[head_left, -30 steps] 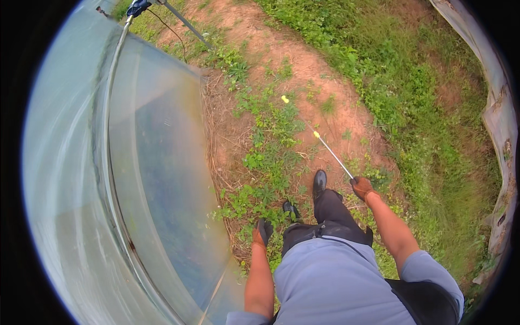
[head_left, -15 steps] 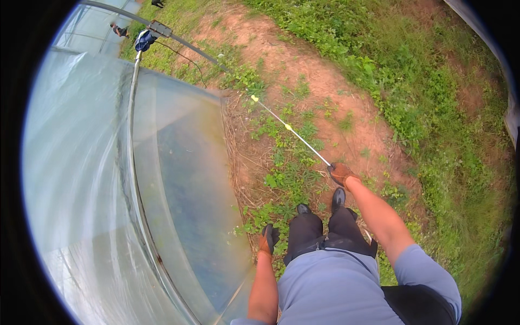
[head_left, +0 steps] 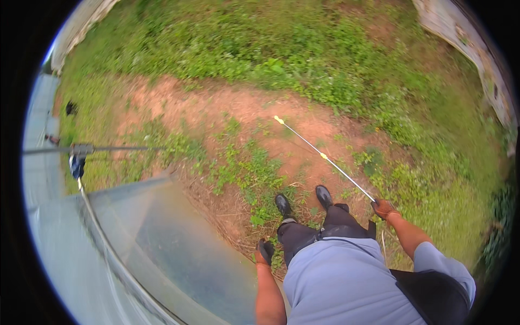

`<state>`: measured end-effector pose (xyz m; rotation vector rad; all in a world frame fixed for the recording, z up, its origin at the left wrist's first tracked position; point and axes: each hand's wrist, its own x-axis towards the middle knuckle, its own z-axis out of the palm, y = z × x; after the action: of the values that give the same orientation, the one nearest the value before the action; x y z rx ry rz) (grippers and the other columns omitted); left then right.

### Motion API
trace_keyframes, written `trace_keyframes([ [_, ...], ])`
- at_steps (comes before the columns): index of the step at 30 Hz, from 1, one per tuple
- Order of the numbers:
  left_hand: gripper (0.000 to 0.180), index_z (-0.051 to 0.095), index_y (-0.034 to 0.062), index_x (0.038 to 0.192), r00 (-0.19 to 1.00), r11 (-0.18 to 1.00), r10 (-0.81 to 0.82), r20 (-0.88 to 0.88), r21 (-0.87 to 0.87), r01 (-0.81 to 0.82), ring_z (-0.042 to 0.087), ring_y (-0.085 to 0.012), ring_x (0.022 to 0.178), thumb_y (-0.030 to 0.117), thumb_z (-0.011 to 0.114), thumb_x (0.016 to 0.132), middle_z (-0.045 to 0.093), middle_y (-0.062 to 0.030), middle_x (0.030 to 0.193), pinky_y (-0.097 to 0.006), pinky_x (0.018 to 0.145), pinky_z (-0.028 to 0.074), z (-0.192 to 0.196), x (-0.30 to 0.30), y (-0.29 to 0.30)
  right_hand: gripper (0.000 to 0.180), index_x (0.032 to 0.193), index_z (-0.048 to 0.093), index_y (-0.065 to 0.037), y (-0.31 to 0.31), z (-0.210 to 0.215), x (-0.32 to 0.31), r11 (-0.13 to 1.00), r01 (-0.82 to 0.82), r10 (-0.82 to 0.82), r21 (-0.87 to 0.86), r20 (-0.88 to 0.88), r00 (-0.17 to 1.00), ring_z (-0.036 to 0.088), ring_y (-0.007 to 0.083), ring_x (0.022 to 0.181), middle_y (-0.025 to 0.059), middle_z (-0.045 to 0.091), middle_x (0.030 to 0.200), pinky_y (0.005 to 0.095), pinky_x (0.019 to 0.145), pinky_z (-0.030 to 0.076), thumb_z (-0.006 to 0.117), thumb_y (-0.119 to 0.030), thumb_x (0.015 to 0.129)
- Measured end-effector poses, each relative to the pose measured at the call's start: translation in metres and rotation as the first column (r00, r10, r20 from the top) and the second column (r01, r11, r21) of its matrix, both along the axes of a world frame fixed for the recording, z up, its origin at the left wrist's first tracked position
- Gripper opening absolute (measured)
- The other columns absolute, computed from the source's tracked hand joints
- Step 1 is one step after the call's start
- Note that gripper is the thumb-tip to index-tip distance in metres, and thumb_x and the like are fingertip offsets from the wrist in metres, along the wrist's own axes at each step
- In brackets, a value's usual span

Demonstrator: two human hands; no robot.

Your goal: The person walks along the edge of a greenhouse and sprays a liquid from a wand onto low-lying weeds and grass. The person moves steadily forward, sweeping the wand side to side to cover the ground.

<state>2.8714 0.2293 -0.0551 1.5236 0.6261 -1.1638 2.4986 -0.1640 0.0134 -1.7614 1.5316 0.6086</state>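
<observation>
My right hand (head_left: 383, 208), in a brown and black glove, is closed round the near end of a spray wand (head_left: 347, 176). The wand is a thin silvery tube with yellow fittings at its tip and partway along. It points forward and left, its tip over bare reddish soil. My left hand (head_left: 264, 252), gloved alike, hangs low beside my thigh, near the edge of clear plastic sheeting (head_left: 187, 244). Nothing shows in it, and its dark fingers look loosely apart.
A long metal pipe (head_left: 105, 233) runs along the sheeting to a bracket (head_left: 82, 150) and crossbar at the left. Low weeds (head_left: 244, 168) grow by my black boots (head_left: 324, 197). Thicker greenery (head_left: 303, 59) lies beyond the soil. At the far left a person (head_left: 52, 140) is blurred.
My view has turned rightward, so the sheeting and pipe sit further left and lower. The wand has swung right with my right hand. My boots stand further apart.
</observation>
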Motion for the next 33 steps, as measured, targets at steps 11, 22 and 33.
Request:
trace_keyframes([
  [11,0.053,0.042,0.0121,0.132,0.899,0.891,-0.439,-0.011,-0.134,0.434,0.057,-0.0259,0.103,0.045,0.048,0.091,0.057,-0.0121,0.120,-0.038,0.083,0.048,-0.046,0.138,-0.125,0.039,0.076,0.053,-0.011,0.262,0.093,-0.133,0.114,0.980,-0.991,-0.163,-0.084,0.101,0.037,0.0163,0.041,0.0027,0.042,0.053,0.0336,0.037,0.029,0.048,-0.048,0.088],
  [22,0.053,0.043,0.0135,0.131,0.521,0.534,-0.844,-0.124,-0.112,0.838,0.057,-0.0287,0.099,0.047,0.048,0.090,0.056,-0.0147,0.122,-0.041,0.079,0.048,-0.034,0.062,-0.215,0.036,0.072,0.056,-0.010,0.395,-0.046,-0.267,-0.565,0.754,-0.823,-0.336,0.294,-0.486,0.040,0.0196,0.039,0.0030,0.046,0.052,0.0378,0.037,0.028,0.055,-0.042,0.087],
  [33,0.046,0.046,0.0117,0.124,0.338,0.331,-0.941,0.039,-0.117,0.936,0.060,-0.0257,0.086,0.041,0.052,0.090,0.062,-0.0121,0.102,-0.037,0.070,0.050,-0.023,0.052,-0.278,0.049,0.076,0.063,-0.003,0.386,-0.027,-0.144,-0.192,0.981,-0.978,0.010,0.082,-0.192,0.048,0.0176,0.047,0.0063,0.055,0.060,0.0353,0.043,0.039,0.054,-0.051,0.086],
])
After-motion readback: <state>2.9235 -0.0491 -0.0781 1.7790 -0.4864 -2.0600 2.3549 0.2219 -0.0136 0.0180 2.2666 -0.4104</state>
